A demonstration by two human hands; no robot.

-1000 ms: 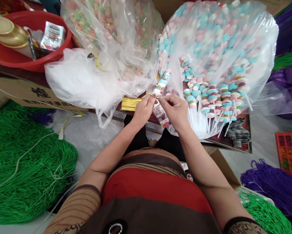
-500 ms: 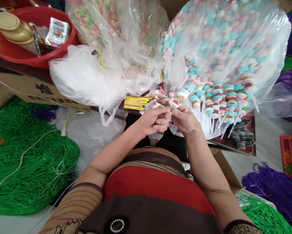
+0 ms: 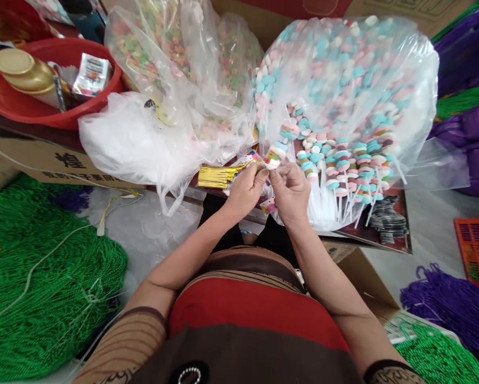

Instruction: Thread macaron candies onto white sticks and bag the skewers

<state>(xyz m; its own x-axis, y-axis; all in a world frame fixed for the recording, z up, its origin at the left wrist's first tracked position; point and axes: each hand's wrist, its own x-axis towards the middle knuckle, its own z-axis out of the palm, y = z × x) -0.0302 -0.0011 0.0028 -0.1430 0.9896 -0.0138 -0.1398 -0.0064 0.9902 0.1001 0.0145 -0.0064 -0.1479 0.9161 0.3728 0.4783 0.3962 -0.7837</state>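
Note:
A marshmallow skewer (image 3: 274, 154), pink, blue, white and green, points away from me in what looks like a clear printed wrapper. My left hand (image 3: 246, 188) is closed, its thumb and fingertips pinching at the skewer's lower end. Right beside it, my right hand (image 3: 292, 189) is closed too, thumb and fingers pinched at the same end. The fingers hide the stick and whatever lies between them. Just left of my hands lies a bundle of yellow twist ties (image 3: 215, 176). Printed wrappers (image 3: 250, 158) lie partly behind my left hand.
Several marshmallow skewers (image 3: 343, 165) lie to the right, before a big bag of marshmallows (image 3: 343, 69). Dark strips (image 3: 389, 220) sit at the table corner. A bag of ring-like candy (image 3: 163, 53), a white plastic bag (image 3: 127, 138) and a red basin (image 3: 79, 109) stand left.
My right hand's fingers, partly spread around the wrapped skewer before, are now closed at its lower end. The skewer points more upright, and the camera view has shifted.

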